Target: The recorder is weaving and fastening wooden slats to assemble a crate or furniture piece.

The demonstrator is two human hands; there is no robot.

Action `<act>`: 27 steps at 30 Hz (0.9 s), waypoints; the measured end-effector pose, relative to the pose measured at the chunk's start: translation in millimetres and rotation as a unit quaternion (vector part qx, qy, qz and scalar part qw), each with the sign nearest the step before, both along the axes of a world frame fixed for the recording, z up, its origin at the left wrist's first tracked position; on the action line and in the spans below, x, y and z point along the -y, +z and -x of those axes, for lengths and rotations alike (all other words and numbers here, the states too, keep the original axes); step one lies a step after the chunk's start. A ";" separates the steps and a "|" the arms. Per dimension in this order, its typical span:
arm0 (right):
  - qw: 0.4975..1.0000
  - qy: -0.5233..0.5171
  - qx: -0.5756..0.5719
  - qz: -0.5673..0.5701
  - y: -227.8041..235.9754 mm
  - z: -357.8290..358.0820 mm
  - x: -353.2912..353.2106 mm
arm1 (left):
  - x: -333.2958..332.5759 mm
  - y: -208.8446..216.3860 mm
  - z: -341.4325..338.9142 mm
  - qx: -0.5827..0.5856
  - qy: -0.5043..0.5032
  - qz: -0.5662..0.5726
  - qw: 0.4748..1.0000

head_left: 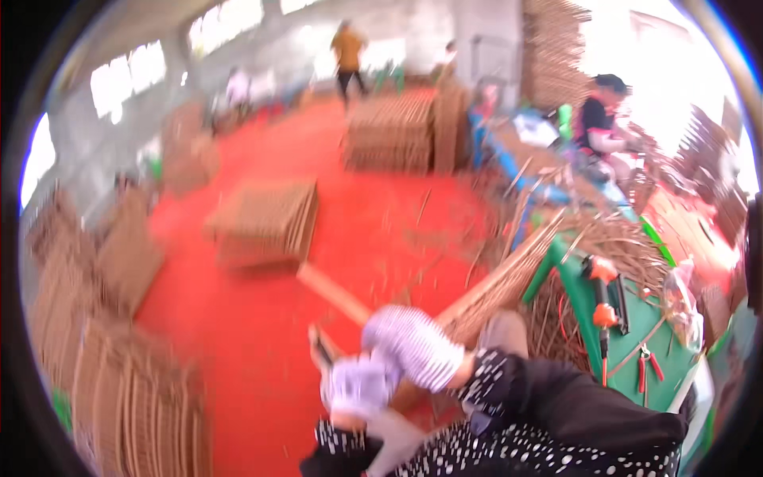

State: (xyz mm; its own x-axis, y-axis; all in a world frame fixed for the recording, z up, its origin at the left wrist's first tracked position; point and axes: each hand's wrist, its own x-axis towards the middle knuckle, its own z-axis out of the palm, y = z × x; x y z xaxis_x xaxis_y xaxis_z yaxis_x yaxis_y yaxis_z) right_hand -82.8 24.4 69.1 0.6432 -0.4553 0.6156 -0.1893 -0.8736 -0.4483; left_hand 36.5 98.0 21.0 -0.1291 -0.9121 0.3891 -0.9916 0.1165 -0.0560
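My right hand [417, 346], in a white glove with grey stripes, is closed around a pale wooden slat [334, 292] that sticks out up and to the left. Just below and left of it, my left hand [362, 385], also gloved in white, looks closed; a short piece with a dark part [322, 350] juts from it, too blurred to name. The two gloves touch. Close by my right hand, a long brown woven panel [509, 278] slants up to the right, its lower end partly hidden behind the hands.
On the right, a green stool [586, 302] bears an orange-and-black power tool [604, 294], red-handled pliers [648, 366] and loose brown strips [616, 250]. Stacked woven panels [266, 219] stand on the red floor [246, 318], more [135, 389] along the left. A person [600, 119] sits at right; another [348, 56] stands far off.
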 end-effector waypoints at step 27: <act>0.650 0.194 0.222 -0.700 14.0 -18.3 55.3 | 38.4 1.4 -39.0 0.004 0.054 -0.042 0.998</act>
